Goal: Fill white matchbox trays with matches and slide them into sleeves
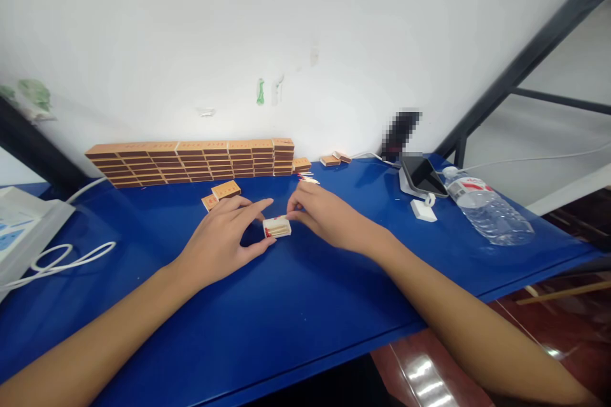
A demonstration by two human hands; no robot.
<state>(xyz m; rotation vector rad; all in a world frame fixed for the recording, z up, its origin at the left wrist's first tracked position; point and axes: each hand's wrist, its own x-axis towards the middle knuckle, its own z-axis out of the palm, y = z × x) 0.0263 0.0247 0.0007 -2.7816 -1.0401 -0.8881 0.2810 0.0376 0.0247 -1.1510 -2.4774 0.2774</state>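
A small white matchbox tray [289, 229] sits on the blue table, with red-tipped matchsticks [277, 230] lying inside it. My left hand [224, 232] steadies the tray at its left end, thumb at the near side and a finger at the far side, the index finger stretched out above. At the tray's right end, the fingers of my right hand [317, 213] are pinched together at its far rim, apparently on a matchstick. More loose matchsticks [309, 179] lie just beyond my right hand. Two orange matchboxes [226, 190] rest behind my left hand, the lower one partly covered.
Stacked matchboxes [191, 162] form a long row against the wall. A few others [330, 160] lie right of it. At right are a phone [424, 175] on a stand and a plastic bottle [496, 210] on its side. A white device [23, 229] and cable [71, 257] occupy the left.
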